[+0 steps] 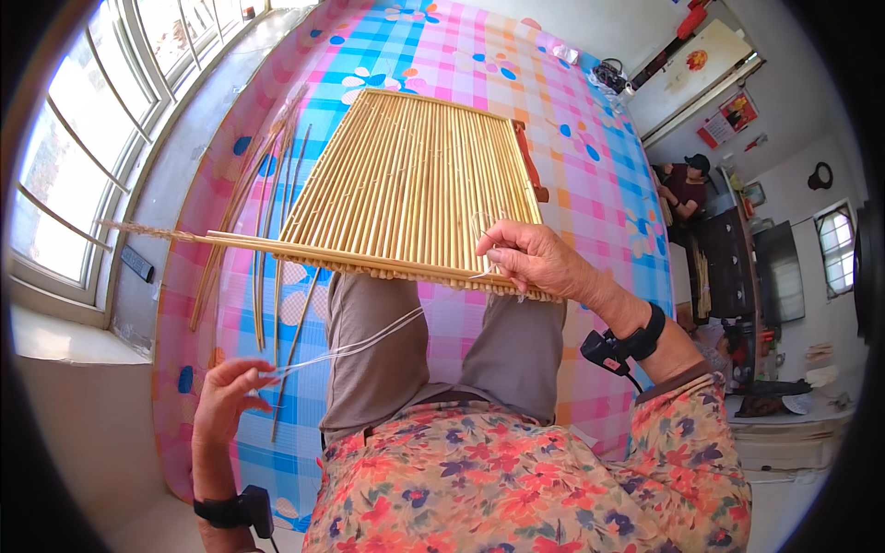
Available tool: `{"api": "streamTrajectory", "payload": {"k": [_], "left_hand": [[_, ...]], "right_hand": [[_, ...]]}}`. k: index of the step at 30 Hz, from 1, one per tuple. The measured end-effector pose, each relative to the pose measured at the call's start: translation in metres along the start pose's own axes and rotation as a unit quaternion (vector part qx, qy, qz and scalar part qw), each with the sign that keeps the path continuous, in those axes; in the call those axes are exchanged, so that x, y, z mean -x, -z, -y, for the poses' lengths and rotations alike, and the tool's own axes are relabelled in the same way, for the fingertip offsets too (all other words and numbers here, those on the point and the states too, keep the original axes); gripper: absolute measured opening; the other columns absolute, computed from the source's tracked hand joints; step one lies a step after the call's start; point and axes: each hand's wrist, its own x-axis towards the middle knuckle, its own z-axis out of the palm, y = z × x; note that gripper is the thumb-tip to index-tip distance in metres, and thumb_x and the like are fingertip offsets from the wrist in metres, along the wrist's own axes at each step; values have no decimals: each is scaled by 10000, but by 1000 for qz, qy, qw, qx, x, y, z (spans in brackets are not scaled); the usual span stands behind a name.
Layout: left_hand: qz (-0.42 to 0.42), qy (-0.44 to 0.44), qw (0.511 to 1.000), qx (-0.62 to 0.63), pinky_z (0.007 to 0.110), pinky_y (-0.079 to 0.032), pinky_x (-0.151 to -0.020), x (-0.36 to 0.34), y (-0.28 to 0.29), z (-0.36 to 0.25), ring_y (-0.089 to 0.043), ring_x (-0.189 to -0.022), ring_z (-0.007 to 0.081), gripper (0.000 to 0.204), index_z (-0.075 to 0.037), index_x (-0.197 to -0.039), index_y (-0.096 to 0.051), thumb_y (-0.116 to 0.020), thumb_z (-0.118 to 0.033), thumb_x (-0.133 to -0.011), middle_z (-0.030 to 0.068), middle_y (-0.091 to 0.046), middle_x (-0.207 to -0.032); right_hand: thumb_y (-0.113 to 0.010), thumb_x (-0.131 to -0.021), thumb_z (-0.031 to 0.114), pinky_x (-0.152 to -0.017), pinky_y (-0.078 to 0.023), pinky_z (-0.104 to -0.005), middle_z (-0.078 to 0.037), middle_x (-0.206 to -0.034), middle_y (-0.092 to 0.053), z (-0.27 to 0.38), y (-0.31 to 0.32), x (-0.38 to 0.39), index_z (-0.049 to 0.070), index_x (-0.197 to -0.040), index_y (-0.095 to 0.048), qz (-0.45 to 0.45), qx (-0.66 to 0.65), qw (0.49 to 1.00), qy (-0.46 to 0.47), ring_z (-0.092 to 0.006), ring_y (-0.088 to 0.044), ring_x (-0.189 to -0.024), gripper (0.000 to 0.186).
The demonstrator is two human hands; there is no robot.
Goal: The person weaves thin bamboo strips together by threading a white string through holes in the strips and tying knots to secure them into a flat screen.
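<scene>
Straw-yellow mat of parallel reed stalks (pixel 392 184) lies before me, its near edge over my knees. On the left, my bare left hand (pixel 226 398) is raised off the mat, thumb and fingertips pinched together on thin white string (pixel 369 342), whose two strands slant up over my thigh toward the mat's near edge. At the near edge, right of its middle, my bare right hand (pixel 535 258) has thumb and forefinger drawn nearly together, pinching white string, with a short end (pixel 478 275) poking out below. I cannot tell whether both hands share one string.

Long loose golden stalks (pixel 249 241) lie along the mat's near edge and stick out past its left corner, one ending in a feathery plume (pixel 152 230). The mat's stalks run from near edge to far edge, packed side by side, their cut ends knobbly along the near side. A reddish-brown wooden piece (pixel 528 161) shows beyond the right edge.

At far left, a black remote control (pixel 137 264) rests on the sill beside a barred white window (pixel 83 138). More slender stalks (pixel 238 212) lie along the left edge of the pink, blue and white checked flowered sheet (pixel 590 240). Beyond its right edge, a person in a dark red top and black cap (pixel 687 189) sits near dark furniture.
</scene>
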Motion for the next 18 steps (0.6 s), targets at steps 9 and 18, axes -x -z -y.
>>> {"api": "streamTrajectory", "payload": {"k": [9,18], "left_hand": [[-9,-578,606,-546,530,-286,-1025,-34,-157,-65,-506,-1221,269,375,-71,-1169,-614,-642,-93,-796,85,-609,-1128],[136,-563,607,-545,415,-404,-922,-85,-176,-36,-536,-1128,268,425,-20,-1206,-544,-589,-104,-792,100,-569,-1158]], "right_hand": [[-553,-960,165,-465,-451,-199,-3,-717,-585,21,16,0,6,-1028,-613,-95,43,993,-49,-39,-523,-517,183],[-614,-865,97,-758,-532,-369,-145,-996,-650,26,114,1,18,-1052,-650,-312,505,795,123,-275,-645,-911,206]]}}
